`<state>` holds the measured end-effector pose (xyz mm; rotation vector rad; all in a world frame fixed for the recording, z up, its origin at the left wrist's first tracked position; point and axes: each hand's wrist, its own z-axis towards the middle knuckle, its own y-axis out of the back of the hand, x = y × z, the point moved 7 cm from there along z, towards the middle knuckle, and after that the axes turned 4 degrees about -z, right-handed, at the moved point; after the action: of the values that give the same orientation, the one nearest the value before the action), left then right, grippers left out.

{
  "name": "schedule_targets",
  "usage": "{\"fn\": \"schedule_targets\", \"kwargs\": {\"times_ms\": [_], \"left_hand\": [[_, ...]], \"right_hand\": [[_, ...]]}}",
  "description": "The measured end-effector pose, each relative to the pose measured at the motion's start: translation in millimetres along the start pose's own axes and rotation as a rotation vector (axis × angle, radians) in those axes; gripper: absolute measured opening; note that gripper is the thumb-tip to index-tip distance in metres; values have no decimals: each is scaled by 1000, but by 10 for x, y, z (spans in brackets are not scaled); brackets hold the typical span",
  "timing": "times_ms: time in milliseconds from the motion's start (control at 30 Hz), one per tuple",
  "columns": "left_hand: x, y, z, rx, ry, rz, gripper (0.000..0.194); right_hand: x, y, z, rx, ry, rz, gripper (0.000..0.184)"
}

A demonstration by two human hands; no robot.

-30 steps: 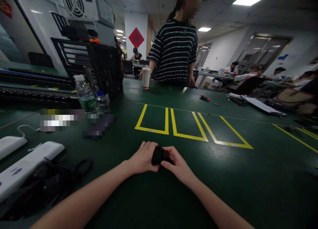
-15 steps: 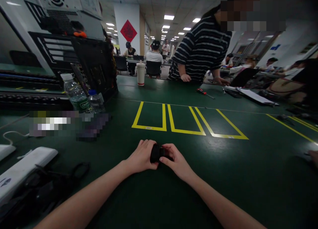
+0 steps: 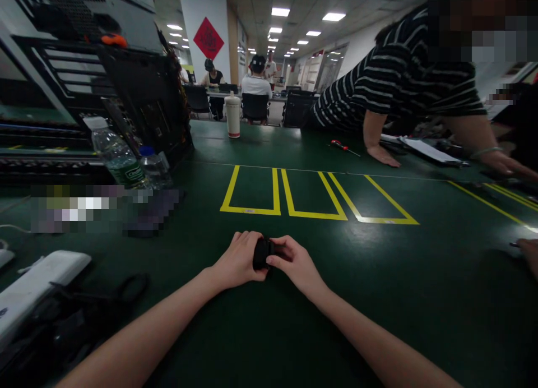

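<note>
My left hand [image 3: 239, 259] is wrapped round a small, dark black object [image 3: 261, 254] just above the green tabletop [image 3: 252, 332]. From the other side, the thumb and fingers of my right hand [image 3: 294, 262] pinch the object's right end. What kind of thing it is cannot be made out, as it is dark and partly covered by my fingers. Beyond my hands, yellow tape outlines [image 3: 251, 211] mark the table.
At left stand a water bottle [image 3: 115, 155], a blue-capped bottle [image 3: 153, 166] and an open computer case [image 3: 140, 91]. Nearer lie a white power strip [image 3: 52, 273] and black cables [image 3: 84, 315]. A cup [image 3: 232, 116] and a screwdriver [image 3: 344, 147] sit farther back. A person in stripes [image 3: 403, 68] leans over the table.
The person in stripes has moved right and bent over, with a hand on the table. My right fingers have come closer to my left hand around the black object. My view has shifted slightly.
</note>
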<state>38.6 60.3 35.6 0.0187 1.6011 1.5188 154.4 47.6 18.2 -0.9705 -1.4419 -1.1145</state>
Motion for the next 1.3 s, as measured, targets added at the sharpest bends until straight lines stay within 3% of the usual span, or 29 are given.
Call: {"fn": "schedule_targets", "kwargs": {"times_ms": [333, 900, 1300], "left_hand": [[-7, 0, -6, -10, -18, 10, 54], [-77, 3, 3, 38, -136, -75, 76], [-124, 31, -27, 8, -157, -82, 68]], "right_hand": [[-40, -15, -25, 16, -91, 46, 25], [-14, -35, -42, 28, 9, 46, 25], [-60, -52, -32, 18, 69, 13, 20]]}}
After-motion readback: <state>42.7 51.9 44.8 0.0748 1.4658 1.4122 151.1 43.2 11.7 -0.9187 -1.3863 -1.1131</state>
